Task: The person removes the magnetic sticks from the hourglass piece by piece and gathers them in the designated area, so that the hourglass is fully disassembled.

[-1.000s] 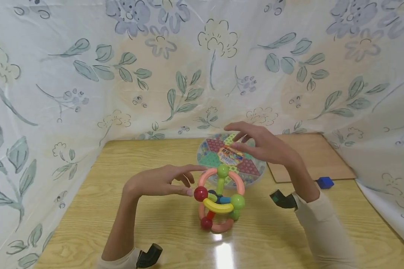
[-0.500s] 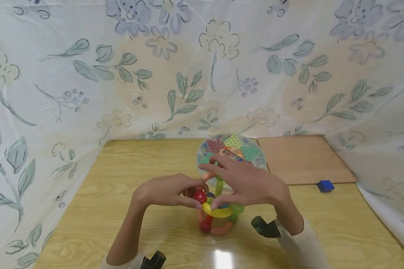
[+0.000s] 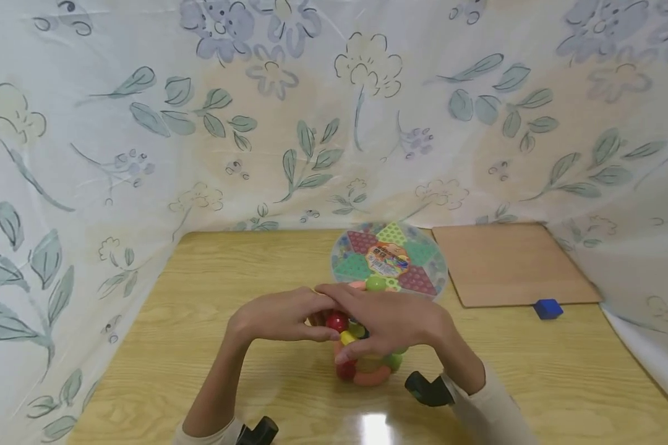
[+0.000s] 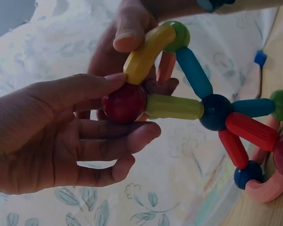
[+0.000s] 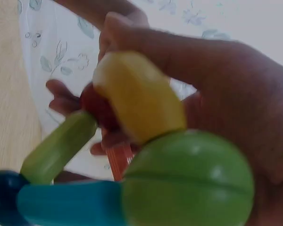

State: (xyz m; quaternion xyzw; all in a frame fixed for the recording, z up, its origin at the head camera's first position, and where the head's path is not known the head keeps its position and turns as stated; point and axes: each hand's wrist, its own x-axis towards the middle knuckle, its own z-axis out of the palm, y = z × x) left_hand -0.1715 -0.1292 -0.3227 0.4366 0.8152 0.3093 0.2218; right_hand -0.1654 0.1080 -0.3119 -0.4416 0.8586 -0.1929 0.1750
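A magnetic stick-and-ball toy stands on the table below both hands, partly hidden by them in the head view. My left hand [image 3: 284, 314] pinches its red ball [image 4: 125, 103], thumb on top and fingers behind and below. With thumb in front and fingers behind, my right hand [image 5: 236, 84] grips the curved yellow stick [image 4: 148, 52]. That stick spans from the red ball to a green ball [image 5: 188, 179]. A lime stick [image 4: 174, 107] and a teal stick [image 4: 195, 70] lead on to a dark blue ball [image 4: 216, 112]. In the head view the hands overlap at the fingers.
Behind the toy lies a round Chinese checkers set [image 3: 423, 253] in clear packaging. To its right are a flat brown board [image 3: 518, 266] and a small blue block [image 3: 548, 309]. A floral cloth [image 3: 289, 123] rises along the back and sides of the wooden table [image 3: 245, 266].
The right hand has come down and left from over the checkers set onto the toy's yellow stick. The left hand has moved right and taken hold of the red ball.
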